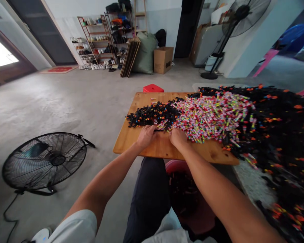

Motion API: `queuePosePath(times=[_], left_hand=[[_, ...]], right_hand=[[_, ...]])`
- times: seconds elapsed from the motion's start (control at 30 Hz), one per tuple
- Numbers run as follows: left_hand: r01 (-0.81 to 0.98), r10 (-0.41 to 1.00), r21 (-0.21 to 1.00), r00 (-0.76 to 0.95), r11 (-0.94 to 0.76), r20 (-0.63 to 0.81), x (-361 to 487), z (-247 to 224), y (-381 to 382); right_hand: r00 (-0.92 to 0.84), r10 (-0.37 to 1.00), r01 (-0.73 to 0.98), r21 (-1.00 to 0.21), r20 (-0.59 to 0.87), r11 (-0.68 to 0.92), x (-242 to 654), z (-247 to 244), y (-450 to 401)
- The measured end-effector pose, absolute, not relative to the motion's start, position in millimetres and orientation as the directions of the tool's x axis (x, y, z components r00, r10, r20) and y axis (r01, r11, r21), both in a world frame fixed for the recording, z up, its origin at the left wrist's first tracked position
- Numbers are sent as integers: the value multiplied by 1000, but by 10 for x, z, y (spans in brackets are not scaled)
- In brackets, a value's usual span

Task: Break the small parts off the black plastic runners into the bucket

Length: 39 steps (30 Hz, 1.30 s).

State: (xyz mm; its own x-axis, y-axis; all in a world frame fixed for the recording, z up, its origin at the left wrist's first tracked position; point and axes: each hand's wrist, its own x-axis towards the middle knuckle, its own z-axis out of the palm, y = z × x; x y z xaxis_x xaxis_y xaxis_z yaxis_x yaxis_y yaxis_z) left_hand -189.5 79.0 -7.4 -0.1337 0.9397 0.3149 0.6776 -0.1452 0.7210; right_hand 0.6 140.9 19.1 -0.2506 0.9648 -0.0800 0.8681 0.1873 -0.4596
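Both of my hands are over the near side of a wooden board [142,145]. My left hand [146,135] is closed, pinching a thin black piece [159,130] that points toward the right hand. Fingers curled, my right hand [178,137] is closed near the piece's other end; what it grips is too small to make out. Just beyond the hands lies a heap of small black plastic pieces [152,113] with orange bits. To its right spreads a pile of small tubes in pink, white and yellow-green [212,114].
A much larger heap of black and orange pieces [288,135] covers the right side. Below the board, by my leg, stands a reddish tub [202,216] with dark contents. A floor fan [57,160] stands at left, a red stool [153,88] behind the board.
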Motion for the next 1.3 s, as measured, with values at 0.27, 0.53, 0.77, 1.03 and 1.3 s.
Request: queuePosePath(times=[0.27,0.53,0.77,1.03,1.3], left_hand=[[-629,957,776,-249,-45,-146,-1469,53,499],[-769,974,639,-151,-9,-168,-916,276,235],[-720,980,694,-148,-16,-131,-731,425,145],[-667,976,743,-190,-51,-103,-647,432,86],[-704,966,709,-210,-43,-149,-623,415,58]], right_hand=[[-262,963,201,-979,-64,-11,257,107,848],[-177,978,-432,-885,-106,-175,488,207,340],[-145,989,-302,-951,-17,-61,689,187,317],[-169,985,-285,-958,20,-30,754,222,210],[-221,970,-192,-980,100,57,839,372,113]])
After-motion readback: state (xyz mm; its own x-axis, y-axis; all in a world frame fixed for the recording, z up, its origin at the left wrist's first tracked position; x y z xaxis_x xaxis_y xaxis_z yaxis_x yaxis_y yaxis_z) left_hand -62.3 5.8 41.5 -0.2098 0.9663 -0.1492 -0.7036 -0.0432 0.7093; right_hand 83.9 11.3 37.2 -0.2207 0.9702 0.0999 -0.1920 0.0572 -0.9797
